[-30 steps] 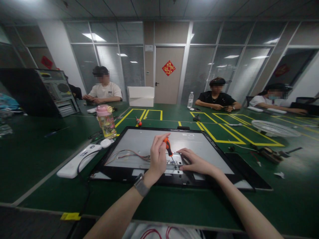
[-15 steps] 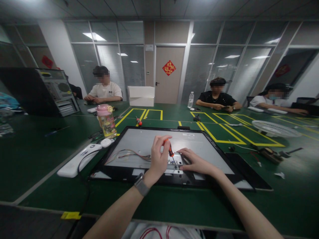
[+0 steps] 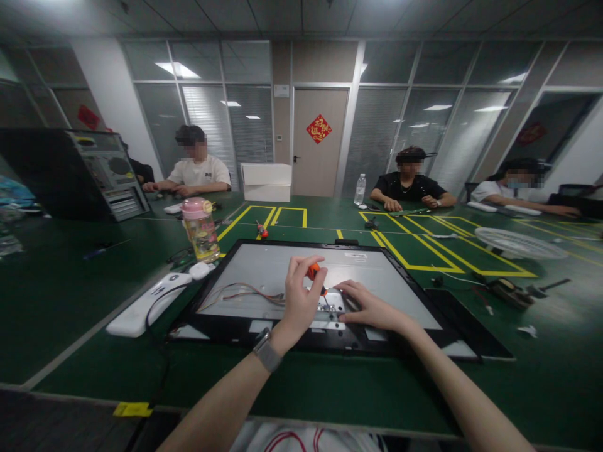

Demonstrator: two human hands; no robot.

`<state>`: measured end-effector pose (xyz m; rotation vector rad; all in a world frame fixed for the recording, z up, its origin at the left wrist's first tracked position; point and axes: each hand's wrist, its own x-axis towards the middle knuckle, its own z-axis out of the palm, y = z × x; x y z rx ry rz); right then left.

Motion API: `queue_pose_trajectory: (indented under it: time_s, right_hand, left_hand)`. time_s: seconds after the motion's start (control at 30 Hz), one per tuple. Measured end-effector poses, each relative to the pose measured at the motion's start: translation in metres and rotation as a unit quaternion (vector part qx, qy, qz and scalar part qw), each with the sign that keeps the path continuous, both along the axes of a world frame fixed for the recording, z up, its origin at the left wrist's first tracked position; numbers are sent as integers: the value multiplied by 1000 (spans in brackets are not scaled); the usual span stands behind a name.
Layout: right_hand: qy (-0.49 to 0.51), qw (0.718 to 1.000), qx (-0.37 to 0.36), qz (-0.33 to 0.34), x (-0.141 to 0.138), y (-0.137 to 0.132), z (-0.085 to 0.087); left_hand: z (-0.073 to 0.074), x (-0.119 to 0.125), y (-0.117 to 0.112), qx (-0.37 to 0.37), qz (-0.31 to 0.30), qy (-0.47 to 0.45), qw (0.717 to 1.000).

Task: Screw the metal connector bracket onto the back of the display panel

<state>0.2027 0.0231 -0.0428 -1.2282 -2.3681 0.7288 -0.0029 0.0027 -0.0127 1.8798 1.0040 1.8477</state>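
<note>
My left hand (image 3: 301, 298) is closed round the orange-and-black handle of a screwdriver (image 3: 313, 271). The screwdriver tilts, its shaft reaching down to a silver metal bracket (image 3: 335, 301) on the back of a flat display panel (image 3: 264, 263). The tip is too small to make out. My right hand (image 3: 370, 306) lies at the bracket's right side, thumb and fingers apart, fingertips touching its edge. Thin coloured wires (image 3: 249, 295) run across the panel to the left of my left hand. The panel lies flat, its black frame towards me.
Left of the panel are a white power strip (image 3: 141, 307) and a pink-lidded bottle (image 3: 200, 232). A computer case (image 3: 75, 172) stands further left. On the right lie a dark flat slab (image 3: 471, 323) and a white round dish-like object (image 3: 518, 243). Several people sit across the table.
The screwdriver handle has turned and stands slightly differently in my left hand, whose thumb has shifted. My right hand stays put. Across the table, a person in black has spread their hands apart.
</note>
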Motion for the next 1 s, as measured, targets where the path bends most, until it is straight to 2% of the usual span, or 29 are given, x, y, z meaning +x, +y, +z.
queue_pose_trajectory:
  time_s: [0.3,0.57,0.83,1.0]
  right_hand:
    - [8,1000,3,2,0,2,-3]
    - [1,1000,6,2,0,2,-3]
    - [2,1000,1,4,0,1,-2]
    - [-2,1000,-2,1,0,1,-2]
  left_hand:
    - [-6,-2,4,-17,-45,-20,999]
    - [-1,0,2,3,9,1,1000]
    - [-4,-2,-1,-22,-41,-7,999]
    - [-3,-2,2,-26,-28,-2,999]
